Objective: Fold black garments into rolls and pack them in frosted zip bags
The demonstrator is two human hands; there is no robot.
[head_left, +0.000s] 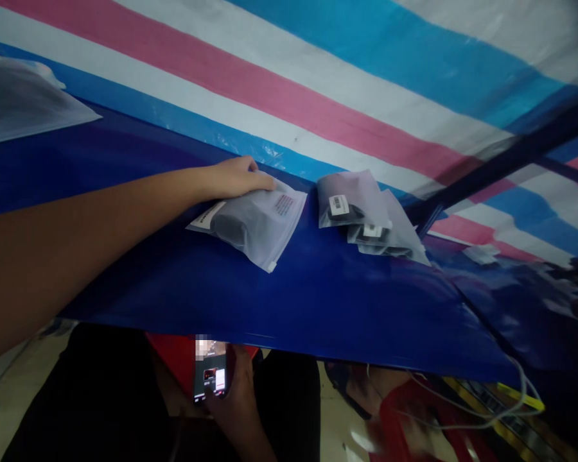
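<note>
Your left hand [243,178] reaches across the dark blue tabletop [289,305] and lies on the far edge of a frosted zip bag [257,224], its fingers bent over the plastic; you touch the bag, but whether your fingers pinch it or only rest there, you cannot tell from this angle. The bag lies flat on the table in front of you, its zip slider toward the near right corner, with something dark showing through. Your right hand [238,385] is down below the table edge, between your legs, closed around a phone [210,378] with its screen lit. To the right of the bag, just apart from it, a few more frosted bags [354,205] overlap, with white labels on them; another pale bag [29,106] lies at the far left. Behind the table hangs a striped sheet [289,96] in pink, white and blue
</note>
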